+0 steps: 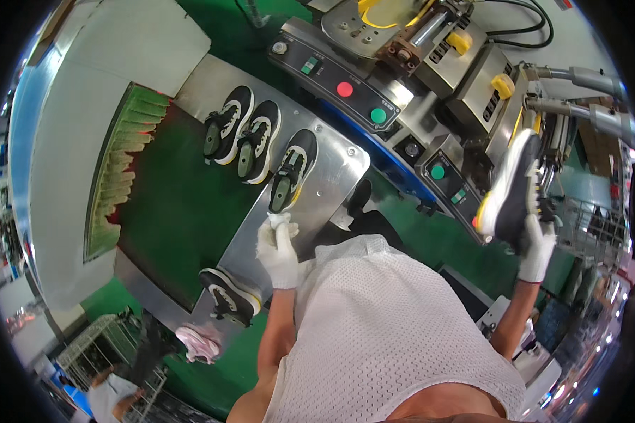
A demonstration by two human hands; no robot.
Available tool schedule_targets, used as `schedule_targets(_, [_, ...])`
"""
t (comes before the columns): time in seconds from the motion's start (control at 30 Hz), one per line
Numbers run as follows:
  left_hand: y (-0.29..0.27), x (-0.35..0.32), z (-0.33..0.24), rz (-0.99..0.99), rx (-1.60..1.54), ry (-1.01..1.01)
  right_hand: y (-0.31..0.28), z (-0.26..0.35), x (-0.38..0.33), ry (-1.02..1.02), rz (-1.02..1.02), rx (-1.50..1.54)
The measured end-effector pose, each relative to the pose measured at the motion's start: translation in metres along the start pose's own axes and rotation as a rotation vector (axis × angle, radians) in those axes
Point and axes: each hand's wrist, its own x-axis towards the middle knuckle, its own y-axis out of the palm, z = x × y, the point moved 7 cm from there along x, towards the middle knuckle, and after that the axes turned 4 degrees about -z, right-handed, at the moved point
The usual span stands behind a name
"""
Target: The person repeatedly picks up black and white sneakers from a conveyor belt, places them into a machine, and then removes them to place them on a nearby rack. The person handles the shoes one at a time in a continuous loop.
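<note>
My right hand [538, 252], in a white glove, grips a black and white sneaker [513, 194] by one end and holds it up at the right, beside the machine. At the metal table's edge my left hand [278, 255], also gloved, is closed with a small white wad [279, 219] pinched at its fingertips. That wad is close to the heel end of a black sneaker [294, 169] with a green-grey piece in its opening; whether they touch I cannot tell. Two similar sneakers, one [259, 141] and another [231, 124], stand side by side farther left.
A metal table [335, 166] surrounds a dark green opening beside a bristled machine mouth [130, 162]. Another sneaker [231, 296] and a pink shoe [199, 344] lie nearer. Ahead stands a machine with a button panel [339, 84]. Another person [111, 395] is at lower left.
</note>
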Motion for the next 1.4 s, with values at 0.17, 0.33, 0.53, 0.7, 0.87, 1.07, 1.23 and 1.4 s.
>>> schedule_targets(0.17, [-0.043, 0.027, 0.006, 0.102, 0.048, 0.019, 0.15, -0.093, -0.113, 0.447, 0.262, 0.207])
schedule_targets(0.33, [-0.07, 0.039, -0.005, 0.148, 0.03, 0.011, 0.346, -0.171, -0.191, -0.173, 0.304, -0.277])
schedule_targets(0.53, [-0.096, 0.046, 0.001, 0.113, 0.068, 0.008, 0.389, -0.176, -0.273, 0.075, 0.484, -0.174])
schedule_targets(0.7, [-0.051, 0.047, -0.033, 0.252, 0.199, 0.145, 0.449, -0.17, -0.27, -0.157, 0.427, -0.517])
schedule_targets(0.87, [0.021, 0.04, -0.07, 0.505, 0.218, 0.262, 0.399, -0.158, -0.242, 0.013, 0.83, -0.268])
schedule_targets(1.07, [0.123, 0.014, -0.076, 0.782, 0.088, 0.242, 0.202, -0.091, -0.12, -0.109, 0.361, 0.053])
schedule_targets(1.23, [0.227, -0.033, -0.084, 0.893, 0.137, 0.213, 0.05, -0.085, 0.042, -0.051, -0.196, 0.311])
schedule_targets(1.4, [0.333, -0.075, -0.111, 1.007, 0.176, 0.417, 0.052, -0.11, 0.205, -0.156, -0.189, -0.181])
